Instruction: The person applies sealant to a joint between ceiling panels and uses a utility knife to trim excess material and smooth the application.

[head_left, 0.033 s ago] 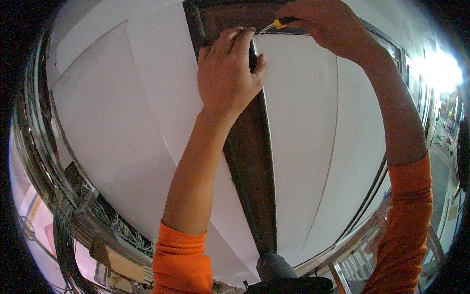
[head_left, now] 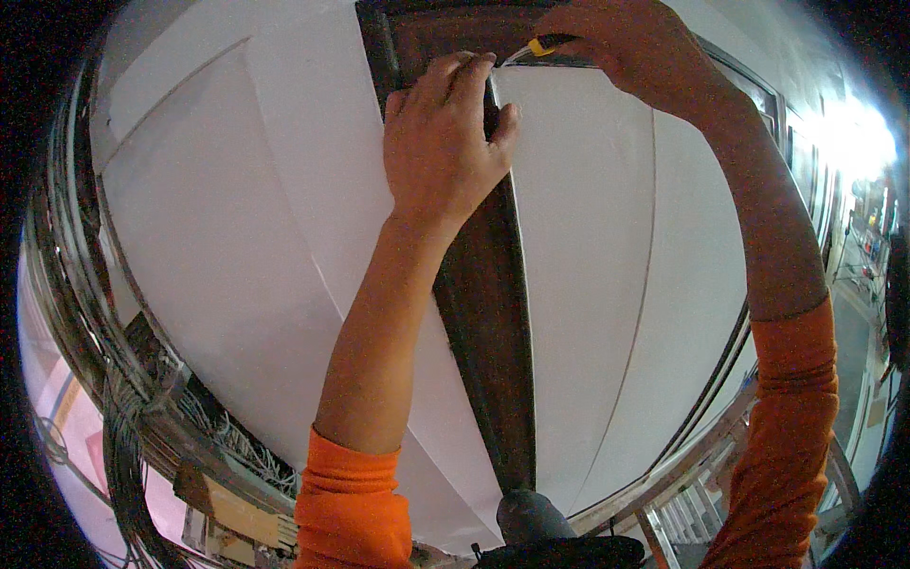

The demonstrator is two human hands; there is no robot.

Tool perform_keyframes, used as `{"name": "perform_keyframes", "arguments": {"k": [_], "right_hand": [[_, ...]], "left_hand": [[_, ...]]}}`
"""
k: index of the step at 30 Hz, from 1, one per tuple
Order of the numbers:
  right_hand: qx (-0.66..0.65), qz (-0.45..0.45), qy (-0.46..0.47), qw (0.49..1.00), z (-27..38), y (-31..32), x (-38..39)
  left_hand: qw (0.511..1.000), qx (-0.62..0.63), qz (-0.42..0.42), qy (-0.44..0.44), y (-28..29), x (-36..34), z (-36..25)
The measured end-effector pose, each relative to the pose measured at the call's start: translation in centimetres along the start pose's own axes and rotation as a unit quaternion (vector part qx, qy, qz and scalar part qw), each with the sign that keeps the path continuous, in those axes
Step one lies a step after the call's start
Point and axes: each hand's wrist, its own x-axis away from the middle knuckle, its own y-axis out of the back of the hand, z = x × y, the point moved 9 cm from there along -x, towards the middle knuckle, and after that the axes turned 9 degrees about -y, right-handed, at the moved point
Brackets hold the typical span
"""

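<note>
My left hand [head_left: 450,137] rests on the dark brown trim [head_left: 483,360] near the top of its vertical strip, fingers bent at the junction with the crosspiece, thumb apart. My right hand [head_left: 621,52], at upper right, grips a hand tool [head_left: 542,45] with a yellow and black handle. Its thin pale metal end reaches the trim junction just beside my left fingertips; the exact tip is too small to make out. Both forearms wear orange sleeves pushed up. White panels [head_left: 588,247] lie either side of the dark strip.
Bundles of cables [head_left: 128,446] hang along the left edge, by pieces of cardboard [head_left: 213,498]. A metal ladder-like frame [head_left: 682,512] is at lower right. A bright light [head_left: 853,142] glares on the far right. A dark rounded object [head_left: 531,522] sits at bottom centre.
</note>
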Motion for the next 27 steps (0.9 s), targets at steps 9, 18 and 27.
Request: {"name": "perform_keyframes", "arguments": {"k": [9, 18, 27], "right_hand": [[0.087, -0.047, 0.078, 0.992, 1.1, -0.3, -0.8], [0.178, -0.065, 0.105, 0.976, 2.8, 1.8, -0.3], [0.130, -0.097, 0.123, 0.979, 2.5, 1.5, -0.7]], "left_hand": [[1.000, -0.009, -0.003, -0.005, -0.1, 0.1, 0.0], [1.000, 0.003, 0.005, 0.003, 0.0, 0.0, 0.1], [1.000, -0.004, -0.006, 0.000, -0.1, 0.0, 0.3]]}}
